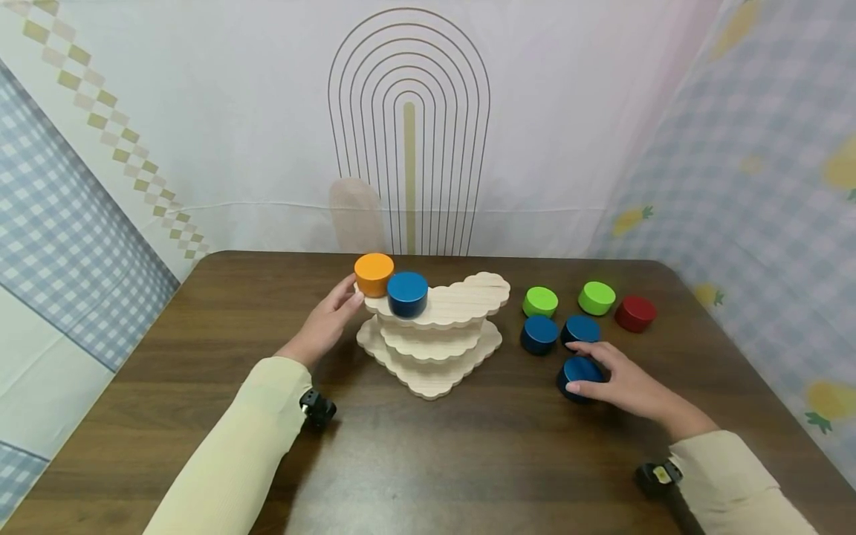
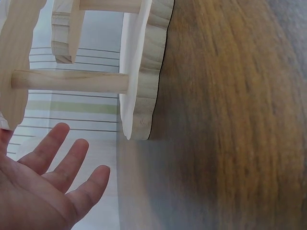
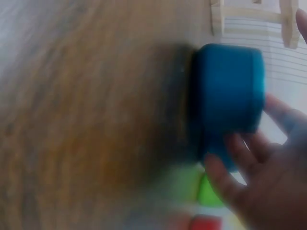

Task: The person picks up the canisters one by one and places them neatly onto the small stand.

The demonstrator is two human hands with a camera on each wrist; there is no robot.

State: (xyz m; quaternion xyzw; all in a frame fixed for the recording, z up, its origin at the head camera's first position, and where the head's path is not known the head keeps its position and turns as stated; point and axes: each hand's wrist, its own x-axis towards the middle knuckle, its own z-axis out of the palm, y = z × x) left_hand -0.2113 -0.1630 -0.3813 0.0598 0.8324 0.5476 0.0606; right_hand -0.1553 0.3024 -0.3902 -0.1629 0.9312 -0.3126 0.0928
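Sleeves: left sleeve (image 1: 227,453) at lower left of the frame, right sleeve (image 1: 742,483) at lower right; both pale.
Left hand: (image 1: 324,327) left of centre, beside the orange block; three fingers extended loosely in the left wrist view. Whether thumb and index grip the block: cannot tell.
Right hand: (image 1: 628,379) right of centre, released; fingers spread about the near blue block (image 1: 579,370), thumb apart from it in the right wrist view. Fingertip contact: too blurred to determine.
Stand: (image 1: 431,343) wooden, three scalloped tiers, frame centre.
Top tier: orange block (image 1: 374,273) at left end; tier blue block (image 1: 408,295) just right of it.
Loose blocks: right of centre, left blue block (image 1: 539,334), rear blue block (image 1: 580,329), left green block (image 1: 540,302), right green block (image 1: 597,297), red block (image 1: 635,313) rightmost.
Desk: (image 1: 468,461) dark wood, carrying stand and loose blocks.
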